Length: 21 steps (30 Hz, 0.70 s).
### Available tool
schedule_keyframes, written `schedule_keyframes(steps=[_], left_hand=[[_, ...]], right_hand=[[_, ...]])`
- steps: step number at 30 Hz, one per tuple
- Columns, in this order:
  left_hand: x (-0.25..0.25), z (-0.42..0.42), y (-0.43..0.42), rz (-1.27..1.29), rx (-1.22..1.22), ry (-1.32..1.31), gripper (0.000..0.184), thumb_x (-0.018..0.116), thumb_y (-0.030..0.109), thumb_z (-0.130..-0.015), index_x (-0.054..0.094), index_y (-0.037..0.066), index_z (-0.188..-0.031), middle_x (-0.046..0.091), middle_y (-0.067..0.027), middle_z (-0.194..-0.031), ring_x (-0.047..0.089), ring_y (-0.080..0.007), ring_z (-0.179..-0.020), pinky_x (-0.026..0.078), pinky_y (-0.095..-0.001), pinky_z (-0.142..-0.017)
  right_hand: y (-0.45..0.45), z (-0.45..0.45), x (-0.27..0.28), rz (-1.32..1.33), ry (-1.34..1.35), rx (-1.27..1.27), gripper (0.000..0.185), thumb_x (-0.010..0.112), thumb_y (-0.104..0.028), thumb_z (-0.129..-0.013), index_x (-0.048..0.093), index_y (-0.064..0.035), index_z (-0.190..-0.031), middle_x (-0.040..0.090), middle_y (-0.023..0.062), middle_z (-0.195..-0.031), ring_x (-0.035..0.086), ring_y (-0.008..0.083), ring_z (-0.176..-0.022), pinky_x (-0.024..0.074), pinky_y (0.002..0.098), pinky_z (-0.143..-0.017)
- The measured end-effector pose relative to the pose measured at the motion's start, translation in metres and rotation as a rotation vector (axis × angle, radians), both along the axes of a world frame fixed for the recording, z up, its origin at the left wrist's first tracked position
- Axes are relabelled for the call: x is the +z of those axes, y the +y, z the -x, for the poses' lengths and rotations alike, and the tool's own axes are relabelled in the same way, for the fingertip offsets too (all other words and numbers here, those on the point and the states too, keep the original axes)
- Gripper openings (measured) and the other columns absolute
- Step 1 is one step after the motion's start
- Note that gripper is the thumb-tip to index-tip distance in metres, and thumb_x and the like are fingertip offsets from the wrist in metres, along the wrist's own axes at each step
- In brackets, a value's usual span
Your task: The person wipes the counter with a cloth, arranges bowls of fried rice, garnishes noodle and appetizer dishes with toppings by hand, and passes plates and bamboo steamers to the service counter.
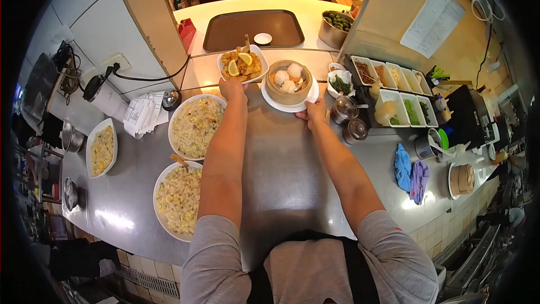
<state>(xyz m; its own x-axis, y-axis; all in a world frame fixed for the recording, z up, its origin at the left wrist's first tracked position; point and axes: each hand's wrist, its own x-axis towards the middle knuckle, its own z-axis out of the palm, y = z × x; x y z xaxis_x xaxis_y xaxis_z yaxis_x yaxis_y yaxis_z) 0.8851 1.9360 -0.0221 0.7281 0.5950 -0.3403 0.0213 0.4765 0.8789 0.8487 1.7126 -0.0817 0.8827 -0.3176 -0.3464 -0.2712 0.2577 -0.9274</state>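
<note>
My left hand (232, 89) is closed on the near edge of a white square bowl (262, 63) of golden fried pieces (242, 66) topped with lemon wedges. With my right hand (314, 114) I grip the lower right rim of a white plate (275, 102). On that plate sits a round bamboo steamer (304, 92) without a lid, holding several pale dumplings (294, 70). Both dishes are at the pass ledge, side by side. The undersides of the bowl and plate are hidden.
Beyond the ledge lies a brown tray (253, 27) with a small white dish (262, 38). Fried rice plates (196, 124) stand to the left of my arms. Ingredient tubs (413, 110), lidded jars (355, 130) and cloths (403, 166) are on the right. A metal pot (333, 35) stands back right.
</note>
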Motion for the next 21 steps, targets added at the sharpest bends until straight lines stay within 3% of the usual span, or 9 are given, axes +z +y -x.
schedule_keyframes(steps=[7,9,13,14,17,19,21], left_hand=[[-0.020,-0.036,0.022,-0.045,0.049,0.188,0.037,0.043,0.005,-0.085,0.050,0.007,-0.122,0.054,-0.0164,-0.115,0.061,-0.0265,-0.084,0.052,-0.0325,-0.053],[-0.014,-0.039,0.029,-0.097,0.027,0.315,0.038,0.045,0.007,-0.085,0.050,0.008,-0.122,0.054,-0.0170,-0.115,0.061,-0.0275,-0.085,0.052,-0.0335,-0.055],[-0.052,-0.072,0.067,-0.178,0.065,0.282,0.041,0.047,0.010,-0.084,0.047,-0.001,-0.124,0.056,-0.0189,-0.114,0.060,-0.0340,-0.091,0.051,-0.0396,-0.074],[-0.059,-0.079,0.077,-0.467,0.062,0.379,0.040,0.047,0.011,-0.084,0.048,-0.003,-0.122,0.055,-0.0202,-0.116,0.057,-0.0361,-0.100,0.046,-0.0432,-0.088],[-0.003,-0.032,0.057,-1.236,0.179,0.405,0.039,0.050,0.014,-0.082,0.052,0.000,-0.119,0.055,-0.0206,-0.118,0.050,-0.0349,-0.114,0.041,-0.0433,-0.095],[0.040,0.006,0.053,-1.446,-0.229,0.366,0.040,0.053,0.021,-0.081,0.055,0.001,-0.117,0.054,-0.0199,-0.119,0.046,-0.0334,-0.119,0.035,-0.0457,-0.100],[0.046,0.037,0.047,-1.700,-0.576,0.373,0.042,0.056,0.029,-0.079,0.060,0.004,-0.112,0.053,-0.0177,-0.121,0.043,-0.0320,-0.122,0.029,-0.0499,-0.104]], right_hand=[[0.011,-0.054,0.002,-0.022,0.019,0.010,0.024,0.046,0.001,-0.087,0.036,-0.0028,-0.109,0.059,0.0188,-0.091,0.064,0.0250,-0.064,0.0589,0.0348,-0.047],[0.014,-0.060,0.002,-0.076,0.003,0.070,0.021,0.044,-0.001,-0.089,0.039,-0.0008,-0.109,0.059,0.0186,-0.089,0.065,0.0246,-0.066,0.0592,0.0335,-0.053],[0.009,-0.060,0.000,-0.152,-0.008,0.283,0.023,0.039,-0.003,-0.092,0.045,0.0017,-0.114,0.060,0.0151,-0.092,0.066,0.0238,-0.073,0.0589,0.0319,-0.064],[0.006,-0.060,0.001,-0.136,0.006,0.343,0.024,0.039,-0.003,-0.092,0.046,0.0018,-0.114,0.060,0.0145,-0.093,0.066,0.0236,-0.074,0.0588,0.0319,-0.065],[0.000,-0.046,0.004,-0.049,0.012,0.515,0.025,0.043,-0.004,-0.092,0.051,0.0007,-0.115,0.062,0.0111,-0.093,0.064,0.0183,-0.073,0.0560,0.0280,-0.064],[-0.008,-0.019,0.014,0.017,-0.035,0.666,0.027,0.046,-0.006,-0.092,0.051,-0.0005,-0.118,0.063,0.0101,-0.091,0.063,0.0153,-0.071,0.0541,0.0261,-0.063],[-0.017,0.015,0.012,0.073,-0.028,0.801,0.026,0.052,-0.010,-0.091,0.055,-0.0027,-0.116,0.064,0.0062,-0.088,0.062,0.0120,-0.071,0.0516,0.0246,-0.065]])
